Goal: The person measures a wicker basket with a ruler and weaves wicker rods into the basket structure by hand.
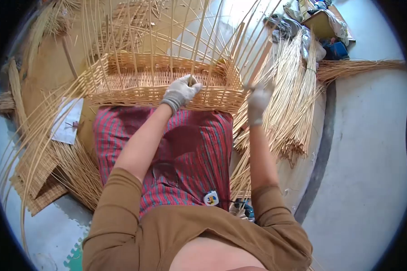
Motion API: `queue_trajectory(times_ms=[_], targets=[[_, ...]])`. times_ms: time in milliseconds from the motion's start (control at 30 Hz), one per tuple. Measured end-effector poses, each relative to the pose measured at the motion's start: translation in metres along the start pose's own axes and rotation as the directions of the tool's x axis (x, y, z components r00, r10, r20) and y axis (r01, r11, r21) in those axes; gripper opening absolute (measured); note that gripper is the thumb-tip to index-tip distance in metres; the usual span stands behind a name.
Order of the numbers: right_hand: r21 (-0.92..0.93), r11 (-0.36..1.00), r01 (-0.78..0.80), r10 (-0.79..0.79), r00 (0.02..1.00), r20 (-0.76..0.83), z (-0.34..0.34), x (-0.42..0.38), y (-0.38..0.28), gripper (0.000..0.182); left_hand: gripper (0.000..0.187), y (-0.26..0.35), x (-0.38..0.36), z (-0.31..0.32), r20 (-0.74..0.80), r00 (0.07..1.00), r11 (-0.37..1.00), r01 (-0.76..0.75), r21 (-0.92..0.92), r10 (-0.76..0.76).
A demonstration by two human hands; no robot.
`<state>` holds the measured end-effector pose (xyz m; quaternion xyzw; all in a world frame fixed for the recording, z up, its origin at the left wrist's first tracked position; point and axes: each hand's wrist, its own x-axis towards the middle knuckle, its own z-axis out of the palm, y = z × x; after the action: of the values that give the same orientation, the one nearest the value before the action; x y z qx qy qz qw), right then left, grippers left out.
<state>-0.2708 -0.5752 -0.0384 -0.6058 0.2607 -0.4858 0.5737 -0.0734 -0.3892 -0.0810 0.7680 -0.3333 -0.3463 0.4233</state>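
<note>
A rectangular wicker basket [140,94], half woven with long upright rods standing from its walls, rests across my knees. My left hand [181,91], in a pale knitted glove, is closed on the near wall at its upper edge, beside an upright rod [196,43]. My right hand [259,101], gloved too, is raised just off the basket's right end and smeared by motion. Its fingers look curled, and a dark tip shows beside them; what it holds I cannot make out. A striped red cloth [185,162] covers my lap under the basket.
Bundles of peeled rods [289,104] lie on the floor at the right, with a browner bundle [357,67] beyond. More rods [83,158] and woven mats [40,174] lie at the left, near a white sheet [68,119]. A tape measure [210,198] sits on the cloth.
</note>
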Motion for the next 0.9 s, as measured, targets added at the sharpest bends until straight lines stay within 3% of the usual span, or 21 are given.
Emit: queue_trajectory(times_ms=[33,100,133,167,200,233,267,300,367,400,433,467,533,567,600,667,733,767,800,867,900], targets=[[-0.065,0.98,-0.19,0.186,0.98,-0.064,-0.008,-0.022,-0.009,0.044,0.025,-0.008,0.001,0.008,0.022,0.999,0.987,-0.042,-0.153,0.046],[-0.133,0.817,-0.562,0.536,0.824,-0.184,-0.022,-0.067,-0.029,0.026,0.024,0.026,-0.019,-0.009,0.037,0.999,0.987,0.022,-0.156,-0.016],[-0.318,0.732,-0.602,0.615,0.785,-0.071,-0.025,-0.074,-0.052,0.022,0.025,0.036,-0.032,-0.011,0.072,0.994,0.986,0.089,-0.139,-0.079],[-0.766,0.571,-0.294,0.54,0.838,0.081,-0.004,-0.069,-0.083,0.023,0.04,0.025,-0.029,-0.003,0.016,0.999,0.992,0.033,-0.121,-0.032],[-0.957,0.252,0.145,0.523,0.812,0.261,0.022,-0.053,-0.107,0.024,0.04,0.027,-0.032,0.003,0.024,1.0,0.993,0.019,-0.12,-0.016],[-0.828,0.28,0.487,0.165,0.825,0.541,0.034,-0.037,-0.115,0.024,0.046,0.03,-0.041,0.009,-0.105,0.994,0.969,-0.041,-0.242,0.016],[-0.619,0.168,0.768,-0.198,0.641,0.742,0.044,-0.015,-0.119,0.023,0.053,0.031,-0.049,0.013,-0.234,0.972,0.93,-0.111,-0.35,0.029],[-0.445,-0.046,0.894,-0.29,0.415,0.863,0.058,0.017,-0.126,0.022,0.053,0.032,-0.052,0.018,-0.23,0.972,0.933,-0.123,-0.339,0.044],[-0.261,-0.278,0.925,-0.324,0.165,0.931,0.071,0.072,-0.132,0.021,0.065,0.034,-0.053,0.03,-0.5,0.773,0.897,-0.442,0.014,0.389],[-0.122,-0.339,0.933,-0.047,0.113,0.993,0.074,0.088,-0.13,0.023,0.072,0.034,-0.054,0.036,-0.568,0.615,0.819,-0.534,0.211,0.547],[0.034,-0.351,0.936,0.237,0.054,0.97,0.075,0.094,-0.126,0.029,0.084,0.044,-0.055,0.034,-0.438,0.746,0.864,-0.462,0.202,0.501],[0.038,-0.347,0.937,0.237,0.048,0.97,0.076,0.091,-0.125,0.029,0.084,0.05,-0.053,0.031,-0.441,0.748,0.867,-0.456,0.202,0.496],[-0.375,-0.405,0.834,0.527,0.548,0.649,0.073,0.078,-0.13,0.043,0.094,0.059,-0.039,0.025,-0.053,0.986,0.854,-0.109,0.509,0.157],[-0.529,-0.369,0.764,0.444,0.645,0.622,0.056,0.07,-0.125,0.046,0.099,0.05,-0.029,0.029,-0.035,0.975,0.826,-0.168,0.538,0.221],[-0.523,-0.371,0.768,0.448,0.641,0.623,0.045,0.062,-0.123,0.046,0.099,0.056,-0.03,0.027,-0.038,0.975,0.83,-0.165,0.532,0.218],[-0.698,-0.333,0.634,0.361,0.77,0.527,0.033,0.056,-0.116,0.048,0.096,0.067,-0.029,0.019,0.098,0.977,0.757,-0.209,0.619,0.19],[-0.493,-0.322,0.809,-0.127,0.479,0.869,-0.009,0.083,-0.113,0.05,0.095,0.06,-0.024,0.018,0.108,0.977,0.753,-0.21,0.623,0.183],[-0.534,-0.456,0.712,-0.083,0.564,0.822,-0.012,0.085,-0.142,0.05,0.095,0.063,-0.024,0.018,0.13,0.978,0.752,-0.21,0.625,0.165],[-0.54,-0.498,0.678,-0.149,0.547,0.824,-0.023,0.087,-0.144,0.055,0.095,0.065,-0.022,0.018,0.151,0.977,0.749,-0.214,0.627,0.153],[-0.776,-0.463,0.428,-0.015,0.872,0.49,-0.029,0.065,-0.114,0.065,0.095,0.068,-0.019,0.019,0.144,0.976,0.738,-0.219,0.638,0.165],[-0.877,-0.318,0.359,0.021,0.928,0.372,-0.036,0.061,-0.091,0.075,0.095,0.07,-0.017,0.02,0.158,0.978,0.724,-0.205,0.659,0.134]])
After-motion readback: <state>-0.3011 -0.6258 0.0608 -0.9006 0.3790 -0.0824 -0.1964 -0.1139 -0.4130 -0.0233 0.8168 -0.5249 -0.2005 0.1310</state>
